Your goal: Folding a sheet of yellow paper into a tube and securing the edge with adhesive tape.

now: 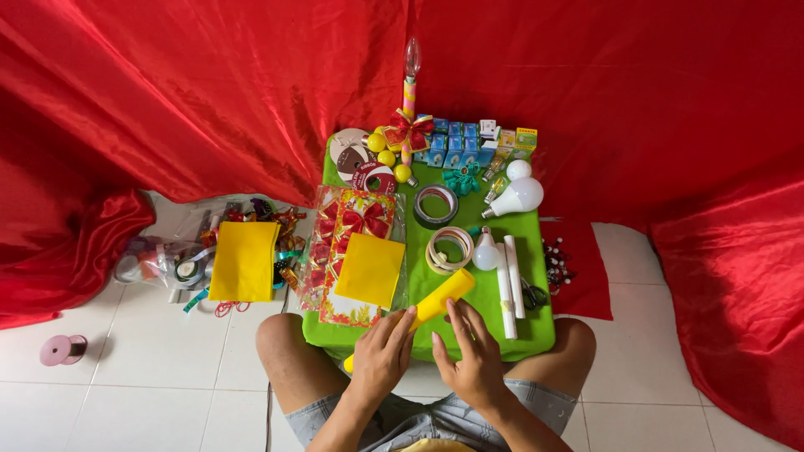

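Yellow tube [435,303] slanting over the near edge of the green table [536,331]; left hand [381,356] curled around its lower end, fingers pressed together; right hand [473,360] just beside, fingers loosely spread, touching the tube; white rolls [509,285] close right; bare tile floor [167,377] left.

A row of small blue boxes [453,144] lines the bench's far edge, white and yellow-green boxes [512,139] just right of them; clear packets of red bows [352,226] lie front-left.
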